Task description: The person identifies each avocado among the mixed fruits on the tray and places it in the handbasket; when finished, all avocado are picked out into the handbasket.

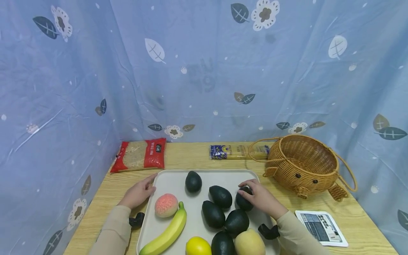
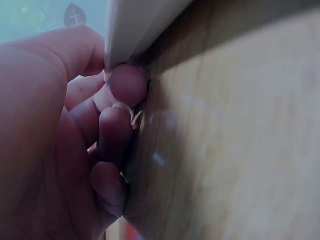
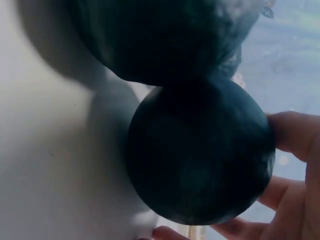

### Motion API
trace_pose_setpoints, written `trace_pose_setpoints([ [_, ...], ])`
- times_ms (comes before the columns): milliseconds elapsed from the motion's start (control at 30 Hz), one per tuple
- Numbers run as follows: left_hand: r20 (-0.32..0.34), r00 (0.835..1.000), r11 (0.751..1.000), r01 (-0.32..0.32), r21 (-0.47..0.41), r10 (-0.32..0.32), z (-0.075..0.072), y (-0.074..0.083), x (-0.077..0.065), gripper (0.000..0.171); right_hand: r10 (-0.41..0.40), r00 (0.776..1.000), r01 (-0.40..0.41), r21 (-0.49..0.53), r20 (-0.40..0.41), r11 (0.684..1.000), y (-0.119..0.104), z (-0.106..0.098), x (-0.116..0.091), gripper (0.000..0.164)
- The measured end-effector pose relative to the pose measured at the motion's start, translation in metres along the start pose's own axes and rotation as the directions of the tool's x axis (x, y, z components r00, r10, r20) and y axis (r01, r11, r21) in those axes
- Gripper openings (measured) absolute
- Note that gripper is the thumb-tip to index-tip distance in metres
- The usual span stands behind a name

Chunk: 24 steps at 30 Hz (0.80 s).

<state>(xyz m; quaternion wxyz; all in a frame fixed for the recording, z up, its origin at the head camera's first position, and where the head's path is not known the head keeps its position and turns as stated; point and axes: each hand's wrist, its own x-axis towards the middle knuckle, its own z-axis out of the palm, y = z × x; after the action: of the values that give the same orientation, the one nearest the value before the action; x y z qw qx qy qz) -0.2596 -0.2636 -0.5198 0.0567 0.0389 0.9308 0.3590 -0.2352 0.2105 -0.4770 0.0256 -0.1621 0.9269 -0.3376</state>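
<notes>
Several dark green avocados (image 1: 220, 196) lie in a white tray (image 1: 197, 176). The fingers and thumb of my right hand (image 1: 262, 199) curl round the rightmost avocado (image 1: 243, 201). Seen from the right wrist, this avocado (image 3: 200, 155) has fingers along its right and lower sides, and another avocado (image 3: 165, 40) overlaps it above. My left hand (image 1: 139, 193) grips the tray's left edge near the far corner. In the left wrist view its fingertips (image 2: 127, 84) are bent at the tray wall (image 2: 145, 25), low against the table.
Also in the tray are a peach (image 1: 166, 205), a banana (image 1: 167, 232), a lemon (image 1: 198, 246) and a pale yellow round fruit (image 1: 250, 243). Behind stand a red bag of grain (image 1: 140, 155) and a noodle pack (image 1: 239, 152). A wicker basket (image 1: 302, 170) and a flat package (image 1: 322, 228) are right.
</notes>
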Motion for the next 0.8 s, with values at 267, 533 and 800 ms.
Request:
trace_pose_setpoints([
  [267,0.007,1.000,1.000,-0.013,0.012,0.013,0.0035,0.0020,0.0030,0.060,0.029,1.000,-0.029,-0.031,0.004,0.999,-0.0034,0.0022,-0.0099,0.040],
  [533,0.011,1.000,1.000,0.005,0.019,-0.005,0.0039,0.0018,0.0044,0.061,0.019,1.000,-0.019,-0.027,-0.017,0.999,0.0001,0.0028,-0.0073,0.042],
  [800,0.008,1.000,0.999,0.024,0.032,-0.024,0.0023,-0.0015,0.0005,0.061,-0.028,0.996,0.027,-0.015,-0.081,1.000,-0.0035,-0.0032,-0.0021,0.041],
])
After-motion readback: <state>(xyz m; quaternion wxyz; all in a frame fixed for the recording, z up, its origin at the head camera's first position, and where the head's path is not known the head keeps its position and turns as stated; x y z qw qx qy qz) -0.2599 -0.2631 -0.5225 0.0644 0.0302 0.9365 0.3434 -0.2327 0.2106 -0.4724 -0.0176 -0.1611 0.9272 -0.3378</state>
